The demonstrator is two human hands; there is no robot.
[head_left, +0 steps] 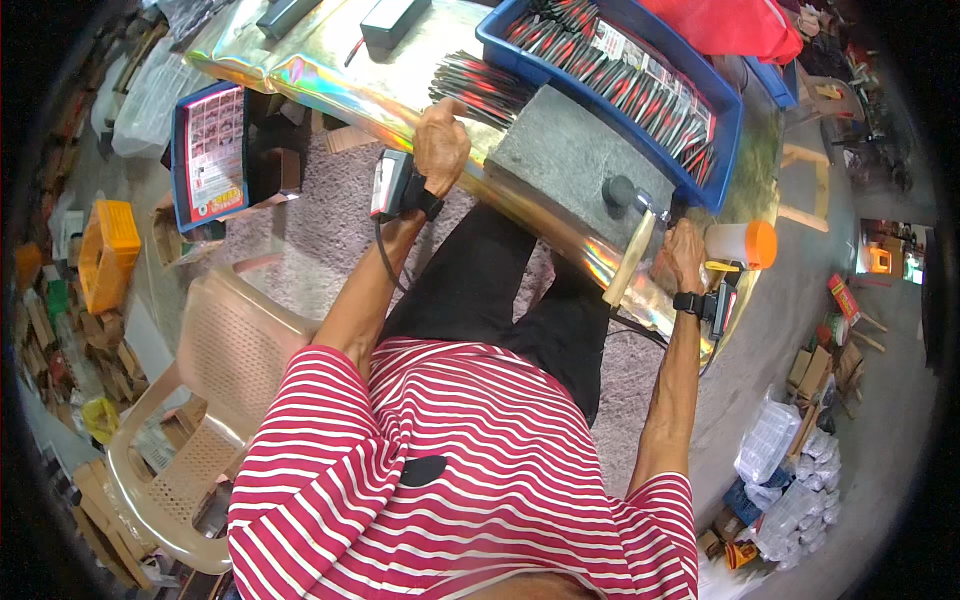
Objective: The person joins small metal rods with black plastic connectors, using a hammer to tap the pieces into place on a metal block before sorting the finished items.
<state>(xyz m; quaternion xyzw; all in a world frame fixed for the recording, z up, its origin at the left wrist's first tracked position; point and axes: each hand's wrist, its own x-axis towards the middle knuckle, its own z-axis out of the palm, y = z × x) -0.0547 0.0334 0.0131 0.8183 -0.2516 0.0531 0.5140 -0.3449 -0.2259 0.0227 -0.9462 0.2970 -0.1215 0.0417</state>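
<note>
My left hand (441,148) is closed at the table's near edge, beside a fanned stack of thin black-and-red packets (482,88). Whatever its fingers may pinch is hidden. To the right, my right hand (683,254) has curled fingers resting by the table edge, between a hammer (632,258) and a white jar with an orange lid (728,244). I cannot make out what lies in its grip. The hammer's dark head rests on a grey stone-like block (575,165), and its pale wooden handle juts over the near edge.
Behind the block, a blue bin (728,150) holds rows of similar packets. Black boxes (394,22) and a red bag (725,25) sit farther back on the shiny table cover (340,98). A plastic chair (235,330) stands at left; cartons and clutter (800,500) line the floor.
</note>
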